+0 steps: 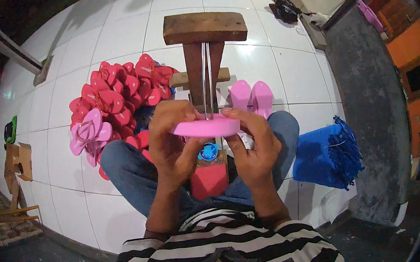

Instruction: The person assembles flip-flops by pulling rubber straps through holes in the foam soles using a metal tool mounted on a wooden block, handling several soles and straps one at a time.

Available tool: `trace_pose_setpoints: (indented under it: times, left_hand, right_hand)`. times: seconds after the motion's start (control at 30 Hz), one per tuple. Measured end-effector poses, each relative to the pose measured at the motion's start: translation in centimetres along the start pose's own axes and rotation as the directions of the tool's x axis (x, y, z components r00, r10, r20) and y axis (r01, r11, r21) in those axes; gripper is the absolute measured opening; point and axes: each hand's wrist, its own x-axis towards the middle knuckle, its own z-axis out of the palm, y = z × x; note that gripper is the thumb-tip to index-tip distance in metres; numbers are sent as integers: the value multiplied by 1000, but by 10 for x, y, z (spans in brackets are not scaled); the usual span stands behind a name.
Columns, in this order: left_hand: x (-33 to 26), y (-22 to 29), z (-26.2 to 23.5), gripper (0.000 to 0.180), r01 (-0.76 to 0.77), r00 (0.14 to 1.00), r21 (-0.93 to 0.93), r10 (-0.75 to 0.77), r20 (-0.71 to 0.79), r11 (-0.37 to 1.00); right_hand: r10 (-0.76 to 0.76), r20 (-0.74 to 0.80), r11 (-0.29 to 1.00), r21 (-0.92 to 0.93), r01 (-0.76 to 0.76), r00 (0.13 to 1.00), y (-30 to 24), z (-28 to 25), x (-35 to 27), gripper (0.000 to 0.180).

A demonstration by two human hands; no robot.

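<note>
The pink sole (207,127) sits mid-view, nearly edge-on, its faces mostly hidden. A metal rod (207,74) runs down from 12 o'clock to it; whether it goes through, I can't tell. The red flip-flops (110,98) at 10 o'clock are partly covered by my knee. My left hand (172,143) pinches the sole's 9 o'clock end, my right hand (254,144) its 3 o'clock end, thumbs toward 6 o'clock.
</note>
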Motion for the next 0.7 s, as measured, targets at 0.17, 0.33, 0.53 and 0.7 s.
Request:
trace_pose_setpoints:
  times: [0.17,0.33,0.53,0.7]
  left_hand:
    - [17,28,2,35,411,911,11,-411,-27,912]
    - [26,25,1,35,524,852,1,-524,-14,852]
    - [43,4,0,56,600,798,52,-602,19,798]
    - [71,-50,7,86,442,894,307,-441,-75,843]
  right_hand:
    - [198,-15,980,21,-198,980,-6,4,6,33]
    - [314,-6,944,106,-311,949,-7,7,11,35]
    - [327,-114,944,1,-329,938,12,14,24,63]
    - [271,-220,962,48,-268,937,61,30,64,95]
